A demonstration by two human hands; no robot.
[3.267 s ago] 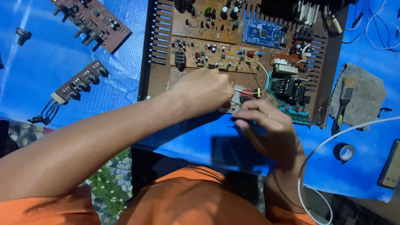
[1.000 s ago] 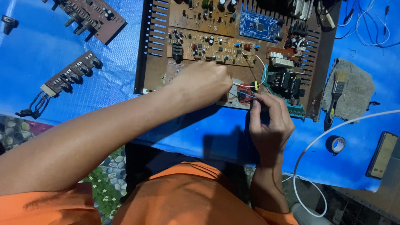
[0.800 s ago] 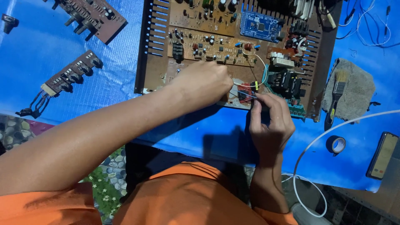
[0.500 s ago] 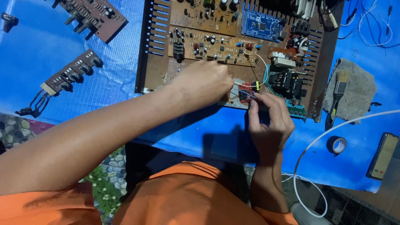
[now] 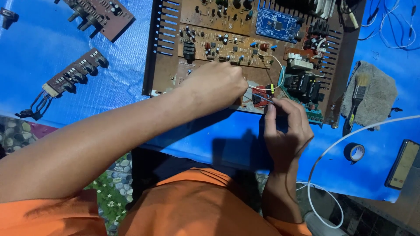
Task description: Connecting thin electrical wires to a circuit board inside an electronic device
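A large brown chassis with several circuit boards lies on the blue sheet. My left hand rests closed over its near edge, fingers curled next to a small red board. My right hand is just below that red board, with its fingertips pinched on thin wires that run to it. What my left fingers hold is hidden under the hand. A blue board sits at the chassis' far side.
Two loose knob boards lie at the left. At the right are a paintbrush on a grey cloth, a tape roll, a phone and a white cable.
My right hand has moved up from the sheet to the small red board and pinched the wires. My left hand stays in place. The view has shifted slightly.
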